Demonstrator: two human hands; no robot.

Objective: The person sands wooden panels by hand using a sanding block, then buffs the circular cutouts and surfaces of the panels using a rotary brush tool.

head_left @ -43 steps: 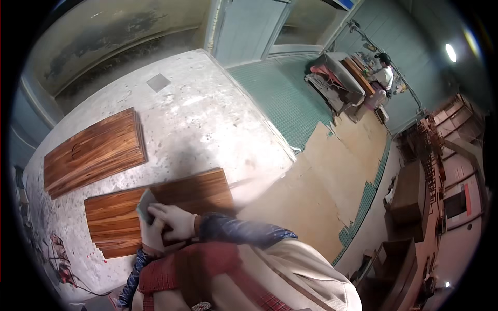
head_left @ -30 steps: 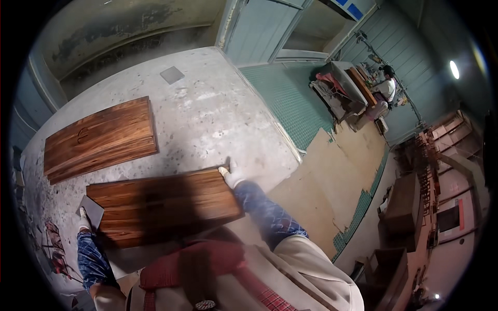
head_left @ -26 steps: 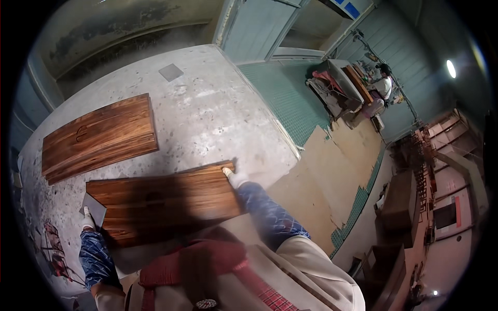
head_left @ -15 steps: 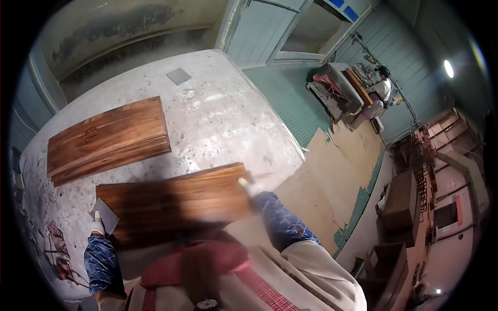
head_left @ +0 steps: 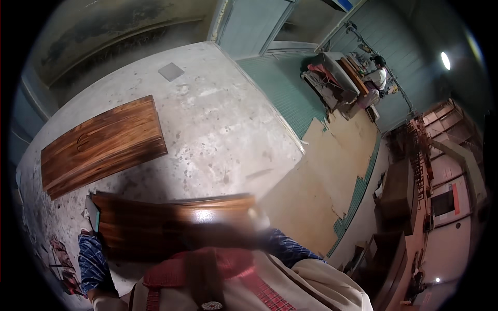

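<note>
Close to my body, a long dark-brown wooden board (head_left: 150, 212) is tilted between my two hands, its face shiny under the light. My gloved left hand (head_left: 88, 222) is closed at its left end, with a stiff grey sheet (head_left: 94, 211) pinched between the hand and the board. Smeared by motion, my gloved right hand (head_left: 261, 217) is at the board's right end, gripping it. Farther left on the pale worktop lies a stack of similar wooden boards (head_left: 104, 142) with a dark curved mark on its top face.
The spotted white worktop (head_left: 218, 119) carries a grey square sheet (head_left: 171, 72) toward its far edge. Beyond are green matting (head_left: 277, 85) and brown sheeting (head_left: 316, 171) on the floor. A co-worker (head_left: 377, 78) is by a loaded cart (head_left: 337, 78); wooden cabinets (head_left: 399, 192) stand right.
The held board has come nearer to my body and tipped, both hands moving with it. The grey sheet at its left end has turned edge-on. The view has shifted slightly.
</note>
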